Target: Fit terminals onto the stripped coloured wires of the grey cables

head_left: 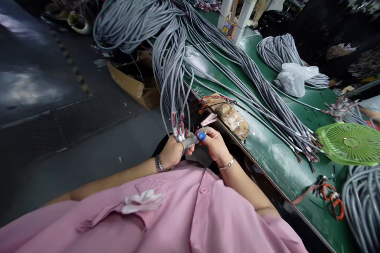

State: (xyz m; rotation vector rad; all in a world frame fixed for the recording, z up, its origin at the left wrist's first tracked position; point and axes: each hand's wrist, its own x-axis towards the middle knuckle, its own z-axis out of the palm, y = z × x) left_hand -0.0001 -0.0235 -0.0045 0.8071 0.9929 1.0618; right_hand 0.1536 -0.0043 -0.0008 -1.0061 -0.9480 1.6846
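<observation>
My left hand (174,152) is closed around the ends of several grey cables (170,59), which hang down from the bench edge. Coloured wire ends (180,124) and short white sleeves stick up out of this grip. Grey wrapping covers a finger of that hand. Just to the right, my right hand (217,148) is closed in a pinch, its fingertips almost touching the left fingers. Blue tape covers its thumb, and a finger has grey wrapping. Thin reddish wires show between the two hands, but the fingertips hide what the right one pinches.
A green bench (276,154) runs along my right, bearing long grey cables (252,67), a taped brown block (230,116), a green fan (350,142) and orange-handled scissors (333,201). Large cable coils (136,16) lie ahead. A cardboard box (130,83) stands below the bench edge.
</observation>
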